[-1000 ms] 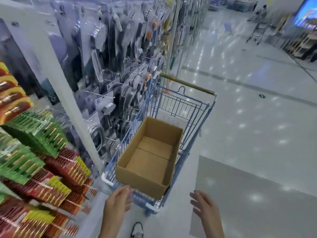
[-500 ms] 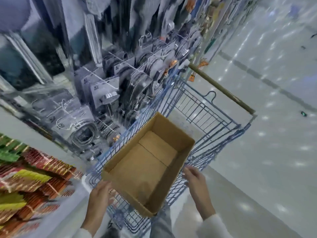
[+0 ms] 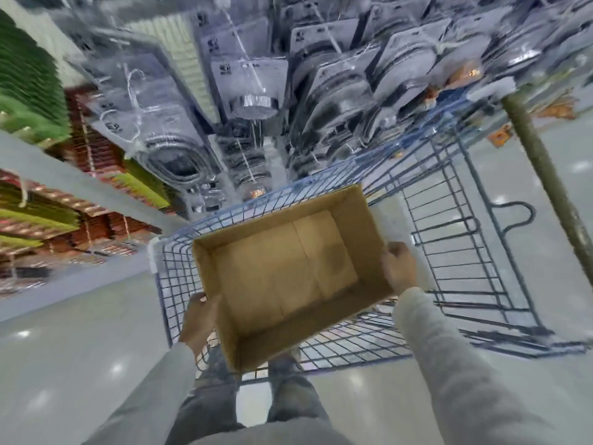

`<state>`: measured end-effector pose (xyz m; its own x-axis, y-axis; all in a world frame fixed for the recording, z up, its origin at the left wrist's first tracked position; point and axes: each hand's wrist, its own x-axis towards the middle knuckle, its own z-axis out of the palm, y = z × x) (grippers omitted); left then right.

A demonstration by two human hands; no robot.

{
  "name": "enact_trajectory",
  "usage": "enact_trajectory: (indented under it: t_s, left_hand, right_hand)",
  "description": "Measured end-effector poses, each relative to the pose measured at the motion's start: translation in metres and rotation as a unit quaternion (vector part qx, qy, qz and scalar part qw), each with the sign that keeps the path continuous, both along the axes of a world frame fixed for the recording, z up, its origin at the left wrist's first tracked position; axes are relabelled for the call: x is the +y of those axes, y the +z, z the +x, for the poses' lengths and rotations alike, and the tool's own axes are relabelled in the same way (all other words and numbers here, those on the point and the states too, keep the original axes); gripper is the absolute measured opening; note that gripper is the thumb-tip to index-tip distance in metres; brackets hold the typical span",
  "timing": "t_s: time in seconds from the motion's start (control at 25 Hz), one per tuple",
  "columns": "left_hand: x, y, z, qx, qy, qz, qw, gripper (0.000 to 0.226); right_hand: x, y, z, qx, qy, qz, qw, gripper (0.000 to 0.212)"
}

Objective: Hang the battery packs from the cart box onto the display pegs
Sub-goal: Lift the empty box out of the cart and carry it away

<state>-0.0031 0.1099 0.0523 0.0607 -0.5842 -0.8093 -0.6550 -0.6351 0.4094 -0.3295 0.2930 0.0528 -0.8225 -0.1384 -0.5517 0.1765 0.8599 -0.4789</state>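
An open cardboard box [image 3: 346,200] sits in a blue wire cart [image 3: 459,239], and I see nothing inside it but its bare bottom. My left hand [image 3: 197,317] grips the box's left wall near the front corner. My right hand [image 3: 398,268] grips the right wall, fingers curled over the rim. Red and green battery packs [image 3: 41,213] hang in rows on pegs at the far left. The view is blurred.
Silver and grey blister packs [image 3: 253,88] hang on pegs straight ahead, just beyond the cart. The cart's brown handle bar [image 3: 545,168] runs down the right side. My legs and shoes [image 3: 282,370] stand under the cart's near end on a shiny grey floor [image 3: 64,364].
Both hands went from hovering near the cart's front to gripping the box's two side walls. My view swung down and closer, so I look straight into the box.
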Motion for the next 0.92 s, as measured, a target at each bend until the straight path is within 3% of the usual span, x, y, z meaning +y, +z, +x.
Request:
enact_trajectory:
  t_s: [0.04, 0.16, 0.36, 0.56, 0.68, 0.92]
  left_hand:
    - [0.005, 0.001, -0.006, -0.02, 0.005, -0.006, 1.0, 0.021]
    - [0.016, -0.021, -0.013, -0.045, 0.012, -0.007, 0.999, 0.047]
    - [0.036, -0.05, -0.005, -0.108, 0.01, 0.002, 0.994, 0.013]
    - [0.044, -0.064, 0.006, -0.122, -0.032, -0.011, 0.992, 0.02]
    - [0.035, -0.047, 0.012, -0.124, -0.04, -0.034, 0.991, 0.03]
    - [0.028, 0.043, 0.042, -0.104, -0.109, -0.091, 0.984, 0.02]
  right_hand:
    - [0.0, -0.008, -0.012, 0.001, 0.029, 0.025, 0.999, 0.039]
    - [0.003, -0.035, -0.044, 0.006, 0.088, 0.09, 0.992, 0.047]
    - [0.007, -0.094, -0.061, -0.032, 0.167, 0.16, 0.972, 0.041]
    - [0.009, -0.115, -0.062, -0.023, 0.169, 0.144, 0.975, 0.038]
    - [0.015, -0.097, -0.061, -0.02, 0.188, 0.106, 0.976, 0.037]
    - [0.051, 0.008, -0.028, 0.028, 0.2, 0.017, 0.979, 0.03]
